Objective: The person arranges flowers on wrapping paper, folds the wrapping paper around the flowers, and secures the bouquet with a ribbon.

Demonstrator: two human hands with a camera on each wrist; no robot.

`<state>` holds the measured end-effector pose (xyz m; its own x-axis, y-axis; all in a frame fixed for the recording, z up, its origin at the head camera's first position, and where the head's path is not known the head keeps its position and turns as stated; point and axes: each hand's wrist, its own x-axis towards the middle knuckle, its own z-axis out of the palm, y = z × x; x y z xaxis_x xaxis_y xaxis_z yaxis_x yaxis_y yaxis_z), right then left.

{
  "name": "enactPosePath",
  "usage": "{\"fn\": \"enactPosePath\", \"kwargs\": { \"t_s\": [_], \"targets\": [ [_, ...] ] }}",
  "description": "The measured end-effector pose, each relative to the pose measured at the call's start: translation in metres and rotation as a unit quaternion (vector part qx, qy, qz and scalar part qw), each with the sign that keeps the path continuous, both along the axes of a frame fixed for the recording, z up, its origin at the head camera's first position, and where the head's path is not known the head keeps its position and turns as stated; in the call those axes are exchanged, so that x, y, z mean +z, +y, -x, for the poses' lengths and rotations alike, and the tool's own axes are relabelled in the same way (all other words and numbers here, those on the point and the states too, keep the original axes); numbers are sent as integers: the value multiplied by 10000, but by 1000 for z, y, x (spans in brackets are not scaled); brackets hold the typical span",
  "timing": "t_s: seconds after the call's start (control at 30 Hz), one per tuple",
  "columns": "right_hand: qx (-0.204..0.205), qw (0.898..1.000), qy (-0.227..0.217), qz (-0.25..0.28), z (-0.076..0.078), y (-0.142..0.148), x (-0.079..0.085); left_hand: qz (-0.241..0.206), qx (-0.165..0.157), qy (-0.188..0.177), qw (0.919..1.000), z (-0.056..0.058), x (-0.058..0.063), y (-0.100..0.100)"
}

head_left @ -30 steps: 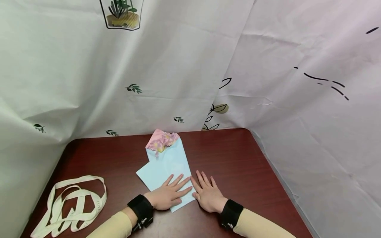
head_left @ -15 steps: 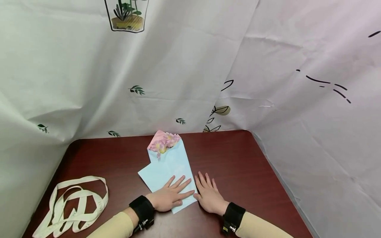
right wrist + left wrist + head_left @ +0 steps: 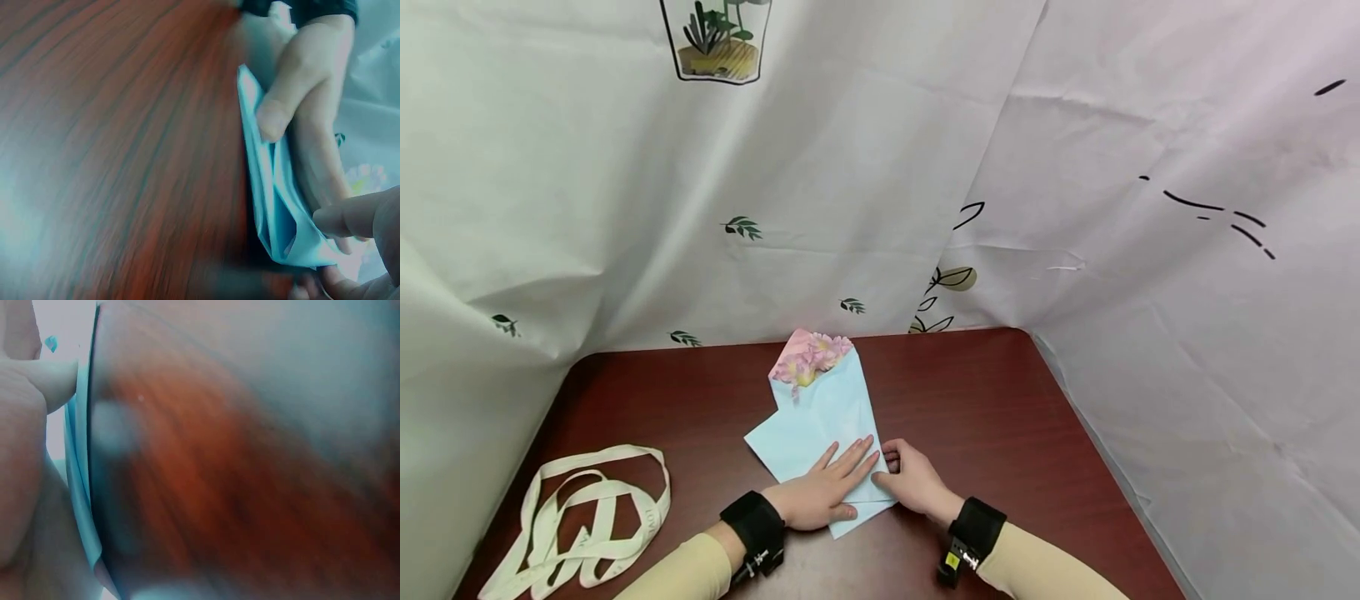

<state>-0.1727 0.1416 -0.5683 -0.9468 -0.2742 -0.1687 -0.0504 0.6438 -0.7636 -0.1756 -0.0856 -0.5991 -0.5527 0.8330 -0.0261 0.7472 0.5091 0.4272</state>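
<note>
Light blue paper with a pink inner side lies folded around a bunch of pale pink flowers, whose heads show at its far end. My left hand rests on the near part of the paper, fingers spread and straight. At the right edge my right hand pinches the paper, its thumb on top and fingers curled at the side. In the right wrist view several layers of the folded paper stand slightly apart at the near end. The left wrist view shows the left thumb against the paper edge. The stems are hidden.
A long cream ribbon with printed lettering lies in loose loops on the left of the dark red-brown table. A white patterned cloth hangs behind the table and along its sides.
My right hand has gone from lying flat with straight fingers beside the paper to pinching its right edge. My left hand stays on the paper, its fingers slightly closer together.
</note>
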Motion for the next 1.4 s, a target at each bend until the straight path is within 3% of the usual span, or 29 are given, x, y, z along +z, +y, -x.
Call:
{"fn": "enactPosePath", "kwargs": {
  "t_s": [0.13, 0.33, 0.53, 0.67, 1.03, 1.23, 1.4],
  "targets": [
    [-210, 9886, -1030, 1074, 7, 0, 1, -141, 40, -193, 9997, 0, -1, -2],
    [-13, 9424, -2423, 2305, 13, 0, 4, -444, 102, -262, 9986, 0, 3, -5],
    [-55, 8961, -3139, 3138, 12, -3, -3, -732, 250, -166, 9969, 0, 6, -6],
    [10, 8727, -3396, 3509, 9, -7, -10, -848, 291, -184, 9958, 0, 9, -6],
    [-132, 8613, -3410, 3764, 0, -27, -13, -1160, 327, 92, 9927, -2, 18, -5],
    [-265, 8774, -2993, 3740, -3, -13, -17, -1347, 544, 556, 9878, -5, 38, -5],
    [-383, 8885, -2604, 3759, 0, 33, -17, -1873, 609, 729, 9777, -8, 55, -13]
  ]
}}
